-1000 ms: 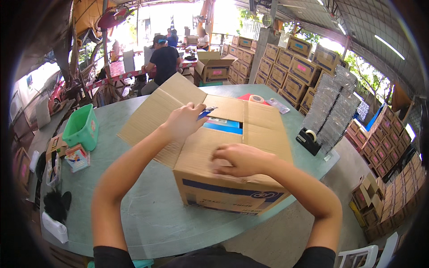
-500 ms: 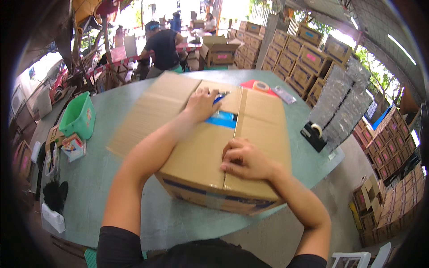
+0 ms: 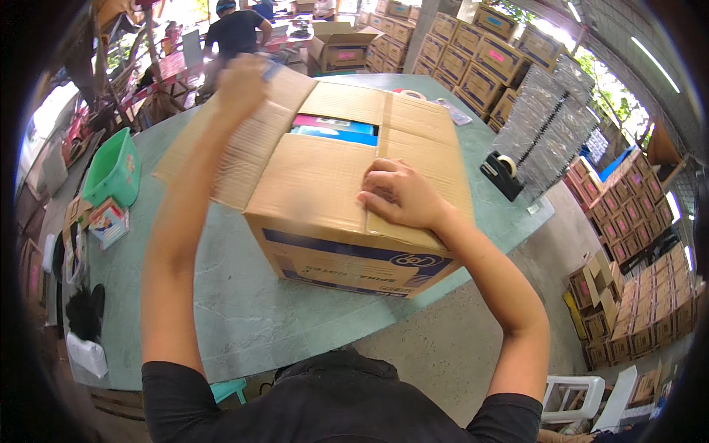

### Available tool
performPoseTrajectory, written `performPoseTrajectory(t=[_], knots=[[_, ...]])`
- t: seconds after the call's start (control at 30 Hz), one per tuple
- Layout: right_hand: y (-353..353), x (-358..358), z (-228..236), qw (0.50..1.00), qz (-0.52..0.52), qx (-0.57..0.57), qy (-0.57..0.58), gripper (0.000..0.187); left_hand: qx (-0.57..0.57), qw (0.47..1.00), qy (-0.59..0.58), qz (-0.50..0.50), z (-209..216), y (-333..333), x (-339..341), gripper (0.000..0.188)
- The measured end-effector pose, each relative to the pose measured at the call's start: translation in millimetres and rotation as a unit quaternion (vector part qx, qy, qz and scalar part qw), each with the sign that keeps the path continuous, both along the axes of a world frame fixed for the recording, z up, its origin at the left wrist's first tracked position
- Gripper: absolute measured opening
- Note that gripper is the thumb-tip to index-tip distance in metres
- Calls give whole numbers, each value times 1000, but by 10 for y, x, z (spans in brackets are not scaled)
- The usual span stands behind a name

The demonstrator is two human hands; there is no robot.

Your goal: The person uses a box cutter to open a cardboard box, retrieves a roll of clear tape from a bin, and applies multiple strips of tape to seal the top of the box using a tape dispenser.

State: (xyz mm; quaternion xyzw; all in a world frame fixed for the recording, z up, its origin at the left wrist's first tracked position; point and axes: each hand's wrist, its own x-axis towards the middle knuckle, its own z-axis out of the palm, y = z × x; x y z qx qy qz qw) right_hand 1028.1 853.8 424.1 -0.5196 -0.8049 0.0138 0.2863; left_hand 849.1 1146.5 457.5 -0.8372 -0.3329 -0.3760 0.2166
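Our carton (image 3: 321,196) with one flap folded out

In the head view, our carton stands on the green worktop (image 3: 258,340), right in front of us. Its left flap (image 3: 262,133) lies outward, while the other top flaps lie inward, leaving a gap where blue and pink contents (image 3: 336,131) show. Our right hand (image 3: 399,193) rests on top, fingers curled beside the free edge of the right flap (image 3: 425,140); whether it pinches that edge, we cannot tell. Our left hand (image 3: 244,85) is over the left flap, blurred, with something blue (image 3: 273,70) at its fingertips; we cannot tell whether it is spread or pinching, nor whether it touches the cardboard.

We judge the step in hand to be working the top flaps. As we read it, the next move calls for steady pressure from the right hand on the inward flaps and a sure hold of the left flap's outer edge
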Motion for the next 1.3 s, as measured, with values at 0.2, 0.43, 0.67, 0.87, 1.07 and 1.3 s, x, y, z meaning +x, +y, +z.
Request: performPoseTrajectory(t=[0.2, 0.43, 0.67, 0.87, 1.07, 1.3], knots=[[-148, -197, 92, 999, -32, -8, 9, 19, -235, 830, -497, 92, -1066, 700, -2139, 31], [-297, -73, 189, 975, -151, 162, 23, 45, -511, 414, -501, -563, -604, -952, -505, 29], [-677, -116, 568, 884, -184, 415, 111, 44, -266, 923, 4, -277, -440, -2621, 538, 26], [-891, -460, 72, 958, -200, -69, -195, 61, -285, 836, -408, -233, -333, -2252, -238, 31], [-872, -830, -203, 944, -189, 138, -230, 57, -319, 872, -270, 254, -1908, -2244, -2247, 51], [-800, -717, -128, 956, -213, 154, -134, 34, -331, 859, -184, 345, -2773, -2840, -2723, 73]])
